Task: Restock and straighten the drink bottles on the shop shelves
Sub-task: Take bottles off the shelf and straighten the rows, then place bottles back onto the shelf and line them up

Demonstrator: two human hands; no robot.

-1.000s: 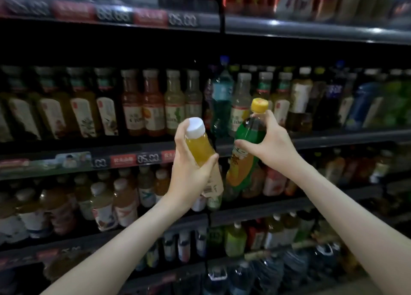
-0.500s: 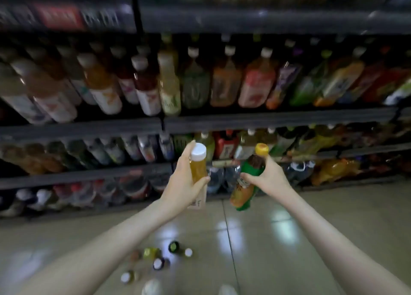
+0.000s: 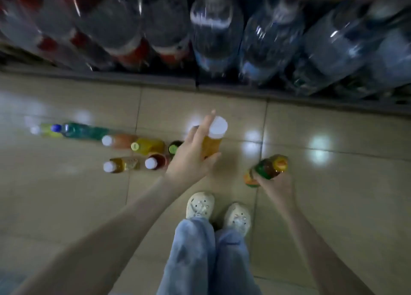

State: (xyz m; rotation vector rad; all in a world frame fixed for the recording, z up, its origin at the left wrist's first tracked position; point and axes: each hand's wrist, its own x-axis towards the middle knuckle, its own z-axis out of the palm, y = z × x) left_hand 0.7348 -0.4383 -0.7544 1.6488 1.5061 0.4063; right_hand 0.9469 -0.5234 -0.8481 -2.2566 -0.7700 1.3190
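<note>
Left hand (image 3: pixel 191 159), centre of frame: wrapped round the body of a yellow bottle (image 3: pixel 211 146) just below its white cap, thumb underneath, forefinger lifted straight beside the cap. Bottle upright, cap toward the camera, clear of the floor tiles (image 3: pixel 333 205).

Right hand (image 3: pixel 275 184), lower and right of centre: closed round the lower body of a green bottle (image 3: pixel 268 169), yellow cap tilted up and to the right. Both grips full-handed; judged fit for carrying, not for fine placing.

Loose stock (image 3: pixel 133 148) on the tiles left of centre: several small bottles in two rough rows, apparently standing, caps white, blue and green. Nearest of them just beside the left hand. Presumably staged there within reach of the shelves.

Bottom shelf across the top of frame: large water bottles (image 3: pixel 213 39), heavily blurred, red labels at upper left, blue at upper right. Pale shoes (image 3: pixel 200 205) and blue jeans at bottom centre.

Assessment: neither held bottle shelved yet. Destination, shelf or floor group, not determinable. Risk noted of knocking the floor bottles with the left forearm.
</note>
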